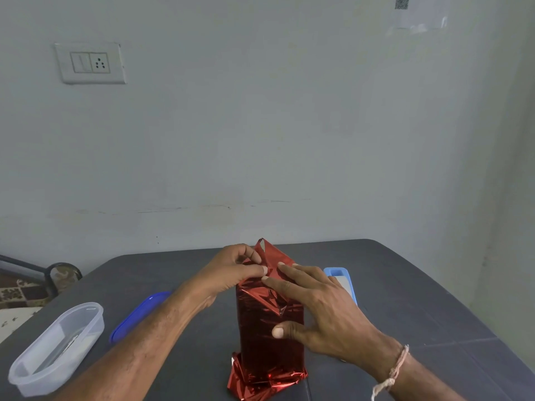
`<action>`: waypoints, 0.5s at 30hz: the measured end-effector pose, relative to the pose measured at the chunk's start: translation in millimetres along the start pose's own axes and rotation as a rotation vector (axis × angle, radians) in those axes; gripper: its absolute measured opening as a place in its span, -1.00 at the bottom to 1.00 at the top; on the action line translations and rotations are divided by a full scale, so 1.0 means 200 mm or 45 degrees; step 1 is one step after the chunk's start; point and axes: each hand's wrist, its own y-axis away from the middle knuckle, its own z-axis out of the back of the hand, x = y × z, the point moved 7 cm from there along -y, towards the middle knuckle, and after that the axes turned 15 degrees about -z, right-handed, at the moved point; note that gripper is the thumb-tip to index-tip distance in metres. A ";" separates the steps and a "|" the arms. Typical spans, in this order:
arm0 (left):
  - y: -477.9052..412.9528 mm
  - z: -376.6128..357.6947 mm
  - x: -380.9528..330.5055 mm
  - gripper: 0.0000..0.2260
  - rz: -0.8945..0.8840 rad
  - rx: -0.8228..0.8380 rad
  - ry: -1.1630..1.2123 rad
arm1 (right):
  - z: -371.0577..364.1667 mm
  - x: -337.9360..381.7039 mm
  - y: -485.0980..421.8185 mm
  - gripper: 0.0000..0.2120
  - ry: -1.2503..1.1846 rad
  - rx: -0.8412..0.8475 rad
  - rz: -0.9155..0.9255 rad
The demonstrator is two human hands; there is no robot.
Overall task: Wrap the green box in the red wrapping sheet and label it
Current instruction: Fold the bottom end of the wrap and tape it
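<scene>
The box stands upright in the middle of the dark table [405,285], fully covered by the shiny red wrapping sheet [269,337]; no green shows. At its top a pointed red flap [270,251] sticks up. My left hand [231,270] pinches the sheet at the top left edge, thumb and fingers closed on the foil. My right hand [321,305] lies over the top right, fingers flat on the folded foil and thumb pressed against the box's front face. Crumpled loose foil [260,383] bunches at the base.
A clear oblong plastic container [55,348] sits at the near left, its blue lid [136,314] beside it. A light blue tray [343,280] lies behind my right hand. A grey wall with a socket plate [91,63] rises behind the table.
</scene>
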 end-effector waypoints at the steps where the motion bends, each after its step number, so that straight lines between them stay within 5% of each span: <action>1: 0.00 0.01 0.00 -0.82 -0.023 -0.008 -0.023 | 0.00 0.00 0.00 -0.21 0.001 -0.002 0.001; 15: -0.01 -0.02 -0.04 -0.70 -0.091 -0.047 0.026 | 0.00 0.00 -0.01 -0.20 0.004 0.011 -0.005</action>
